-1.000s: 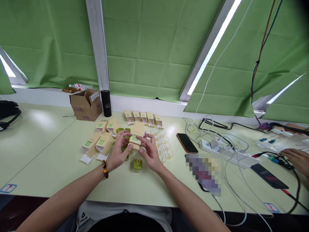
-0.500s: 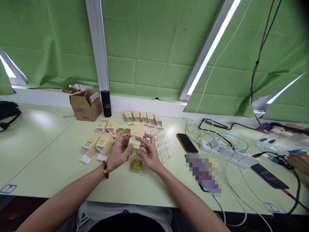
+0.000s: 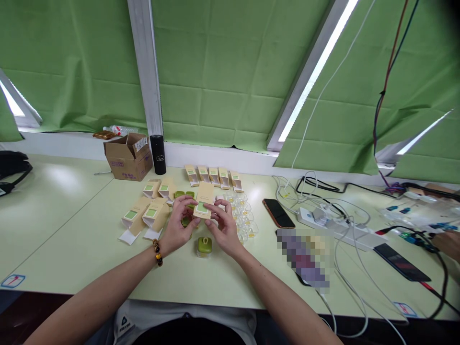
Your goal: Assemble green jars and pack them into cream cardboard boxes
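Left fingers: curled, thumb apart from the fingertips with the carton (image 3: 205, 193) between them; left hand (image 3: 180, 224) clamped on its left edge.
Right fingers: bent and slightly spread; right hand (image 3: 225, 228) has fingertips on the front by the green panel (image 3: 201, 208), thumb at the lower right corner. Firmness of this grip: cannot tell.
Carton: between both hands, above the table (image 3: 79, 249), tilted, green panel toward the wearer. Inside not visible.
Behind left hand: green cases (image 3: 185, 194), partly covered by fingers and carton; count uncertain.
Behind right hand: clear pieces (image 3: 245, 214) in a cluster, left side hidden; outlines overlap, hard to separate.
Below hands: one green-lidded case (image 3: 204, 245) on the table, well in view, touched by neither hand.
Left wrist: beaded bracelet (image 3: 157, 252).
Left of hands: four open cartons (image 3: 134, 213), flaps toward the wearer.
Back row: five cartons (image 3: 214, 176), side by side.
Farther back, left: brown box (image 3: 128, 160), black flask (image 3: 157, 154) just beside it.
Right side: phone (image 3: 278, 213), power strip (image 3: 338, 227) among cables; a pixelated patch (image 3: 304, 258) masks whatever lies there.
Right edge: another person's hand (image 3: 449, 243), blurred and cut off.
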`<state>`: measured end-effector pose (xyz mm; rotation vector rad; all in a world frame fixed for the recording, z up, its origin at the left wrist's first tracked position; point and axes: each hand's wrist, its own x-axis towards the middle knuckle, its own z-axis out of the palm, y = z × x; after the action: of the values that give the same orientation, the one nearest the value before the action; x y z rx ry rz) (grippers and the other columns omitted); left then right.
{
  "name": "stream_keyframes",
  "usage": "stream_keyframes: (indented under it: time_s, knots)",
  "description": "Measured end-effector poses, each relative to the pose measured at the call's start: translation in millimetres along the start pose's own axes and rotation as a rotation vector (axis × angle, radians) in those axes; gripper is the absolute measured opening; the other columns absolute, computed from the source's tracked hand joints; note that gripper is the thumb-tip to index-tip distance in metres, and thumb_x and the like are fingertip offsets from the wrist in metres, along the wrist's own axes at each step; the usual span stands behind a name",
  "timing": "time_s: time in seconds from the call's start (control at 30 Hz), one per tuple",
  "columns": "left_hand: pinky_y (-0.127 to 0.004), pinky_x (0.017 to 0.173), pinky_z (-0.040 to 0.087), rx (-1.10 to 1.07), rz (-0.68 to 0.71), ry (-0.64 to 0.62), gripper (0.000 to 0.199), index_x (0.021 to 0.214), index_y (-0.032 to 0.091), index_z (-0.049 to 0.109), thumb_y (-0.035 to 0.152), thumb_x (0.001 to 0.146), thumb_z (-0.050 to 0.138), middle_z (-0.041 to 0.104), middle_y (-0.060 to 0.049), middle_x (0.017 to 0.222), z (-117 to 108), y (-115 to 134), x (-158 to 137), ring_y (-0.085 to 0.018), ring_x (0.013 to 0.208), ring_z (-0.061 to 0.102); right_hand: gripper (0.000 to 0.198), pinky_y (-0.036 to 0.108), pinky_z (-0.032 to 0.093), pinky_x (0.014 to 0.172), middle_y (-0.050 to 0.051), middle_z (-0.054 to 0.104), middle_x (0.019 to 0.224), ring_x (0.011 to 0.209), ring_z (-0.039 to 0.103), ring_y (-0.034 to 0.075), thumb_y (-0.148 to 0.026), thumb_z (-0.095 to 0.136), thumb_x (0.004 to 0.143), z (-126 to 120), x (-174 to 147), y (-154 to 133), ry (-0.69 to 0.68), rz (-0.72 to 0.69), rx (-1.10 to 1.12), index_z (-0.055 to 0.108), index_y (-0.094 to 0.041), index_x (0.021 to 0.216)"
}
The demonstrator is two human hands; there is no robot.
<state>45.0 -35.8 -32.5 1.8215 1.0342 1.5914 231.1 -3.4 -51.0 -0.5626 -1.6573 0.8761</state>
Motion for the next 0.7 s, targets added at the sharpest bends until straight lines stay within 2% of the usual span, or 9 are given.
stream_keyframes:
  time_s: [0.1, 0.3, 0.37, 0.5, 0.6, 0.7]
  knots:
    - [-0.038, 0.087, 0.06, -0.001, 0.006, 0.016, 0.029, 0.122, 0.024, 0.061, 0.036, 0.096, 0.069, 0.045, -0.012, 0.137, 1.7, -2.3, -0.4, -0.021, 0.105, 0.063, 0.034, 0.041, 0.063, 0.098, 0.008, 0.038, 0.129, 0.124, 0.058, 0.024, -0.038, 0.068, 0.098, 0.3, 0.1, 0.1, 0.011, 0.007, 0.016, 0.072, -0.036, 0.132]
    - [-0.03, 0.072, 0.056, 0.039, 0.029, 0.038, 0.025, 0.118, 0.022, 0.059, 0.035, 0.099, 0.066, 0.046, -0.01, 0.129, 3.8, -5.0, -1.1, -0.011, 0.079, 0.058, 0.031, 0.039, 0.064, 0.093, 0.008, 0.039, 0.128, 0.12, 0.058, 0.024, -0.04, 0.068, 0.098, 1.0, -0.1, 0.0, 0.03, 0.034, 0.002, 0.075, -0.033, 0.127]
    - [-0.03, 0.071, 0.055, 0.07, 0.043, 0.041, 0.023, 0.118, 0.022, 0.058, 0.034, 0.1, 0.064, 0.047, -0.01, 0.128, 3.9, -5.6, -1.2, -0.011, 0.078, 0.056, 0.03, 0.04, 0.064, 0.093, 0.008, 0.04, 0.128, 0.119, 0.059, 0.024, -0.04, 0.067, 0.098, 1.2, -0.3, -0.1, 0.031, 0.044, -0.008, 0.076, -0.033, 0.126]
    - [-0.035, 0.08, 0.058, 0.148, 0.084, 0.041, 0.026, 0.123, 0.022, 0.057, 0.033, 0.1, 0.062, 0.047, -0.012, 0.131, 2.7, -6.5, -1.0, -0.02, 0.1, 0.061, 0.033, 0.042, 0.063, 0.097, 0.009, 0.04, 0.13, 0.119, 0.059, 0.024, -0.041, 0.066, 0.099, 0.2, -0.4, -1.4, 0.021, 0.045, -0.049, 0.074, -0.033, 0.13]
    - [-0.043, 0.092, 0.059, 0.238, 0.136, 0.034, 0.034, 0.128, 0.023, 0.054, 0.031, 0.097, 0.065, 0.048, -0.015, 0.134, 1.0, -6.3, -0.3, -0.029, 0.123, 0.057, 0.036, 0.045, 0.06, 0.106, 0.01, 0.039, 0.134, 0.119, 0.06, 0.023, -0.04, 0.061, 0.102, -1.0, -0.7, -3.7, -0.016, 0.002, -0.112, 0.07, -0.033, 0.136]
    - [-0.05, 0.105, 0.053, 0.348, 0.185, 0.022, 0.042, 0.131, 0.023, 0.05, 0.028, 0.094, 0.069, 0.05, -0.016, 0.136, 0.3, -6.3, -0.5, -0.032, 0.132, 0.051, 0.037, 0.05, 0.053, 0.115, 0.01, 0.034, 0.14, 0.126, 0.057, 0.025, -0.036, 0.056, 0.104, -1.4, -2.0, -6.8, -0.049, -0.091, -0.257, 0.067, -0.033, 0.139]
